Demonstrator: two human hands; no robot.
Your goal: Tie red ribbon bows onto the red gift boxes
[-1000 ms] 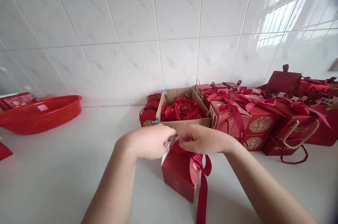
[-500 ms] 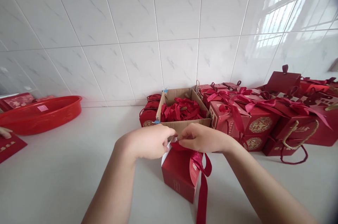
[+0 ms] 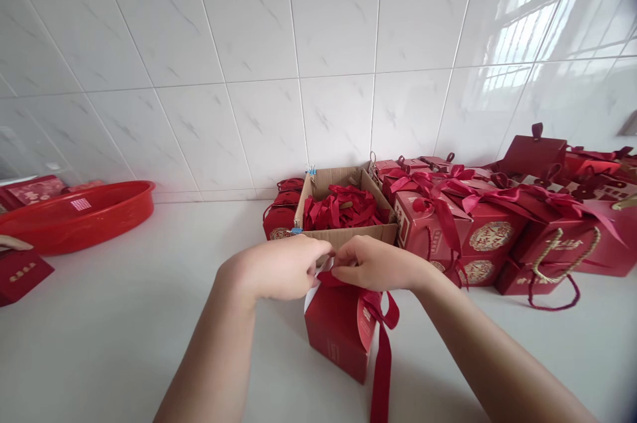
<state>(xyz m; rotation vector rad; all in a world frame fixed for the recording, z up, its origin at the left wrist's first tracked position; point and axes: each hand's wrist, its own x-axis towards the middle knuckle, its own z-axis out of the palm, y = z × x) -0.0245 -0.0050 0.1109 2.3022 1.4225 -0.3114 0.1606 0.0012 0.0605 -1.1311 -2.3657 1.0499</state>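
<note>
A red gift box (image 3: 336, 327) stands on the counter between my forearms, its white inner side showing at the left edge. A red satin ribbon (image 3: 382, 370) crosses its top, loops at the right side and trails down toward me. My right hand (image 3: 375, 265) pinches the ribbon near the far top edge. Close beside it, my left hand (image 3: 288, 268) is closed with curled fingers at the box's far left top edge; what lies between those fingertips is hidden. The fingertips of both hands nearly meet.
Behind the box stands a carton (image 3: 343, 235) full of red ribbons, with several red pouches (image 3: 283, 210) to its left. Ribboned gift boxes (image 3: 492, 230) crowd the right. At left are a red basin (image 3: 99, 220) and another person's hand (image 3: 14, 243) above a red box (image 3: 22, 277).
My right hand has shifted slightly left with the ribbon, toward my left hand. The gift box stays in place. At far left, the other person's hand and red box have moved and turned a little.
</note>
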